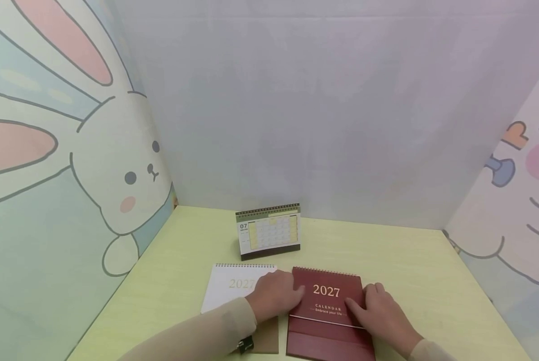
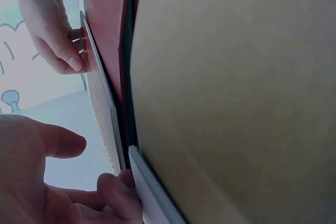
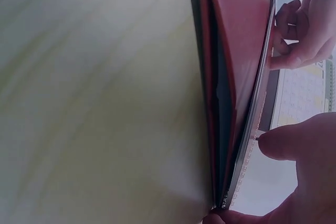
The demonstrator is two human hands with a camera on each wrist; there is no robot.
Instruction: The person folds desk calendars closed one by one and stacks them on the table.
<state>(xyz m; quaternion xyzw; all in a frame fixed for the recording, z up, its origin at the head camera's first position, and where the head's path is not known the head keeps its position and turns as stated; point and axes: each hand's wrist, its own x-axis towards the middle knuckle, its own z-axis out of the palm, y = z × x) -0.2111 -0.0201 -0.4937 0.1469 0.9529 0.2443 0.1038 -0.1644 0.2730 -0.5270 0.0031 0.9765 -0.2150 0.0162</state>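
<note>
A dark red 2027 desk calendar lies on the table, its spiral binding on the far side. My left hand holds its left edge, thumb over the cover and fingers curled by the side. On the opposite edge my right hand grips the calendar, its thumb above the cover. A gap between the red cover and its folded base shows in the right wrist view. To the left lies a white 2027 desk calendar with a brown lower part; my left hand and sleeve hide some of it.
Behind them an opened desk calendar stands upright, showing month 07. The pale yellow table meets a plain back wall. Side panels carry cartoon pictures, with a rabbit on the left. A small black object shows beneath my left sleeve.
</note>
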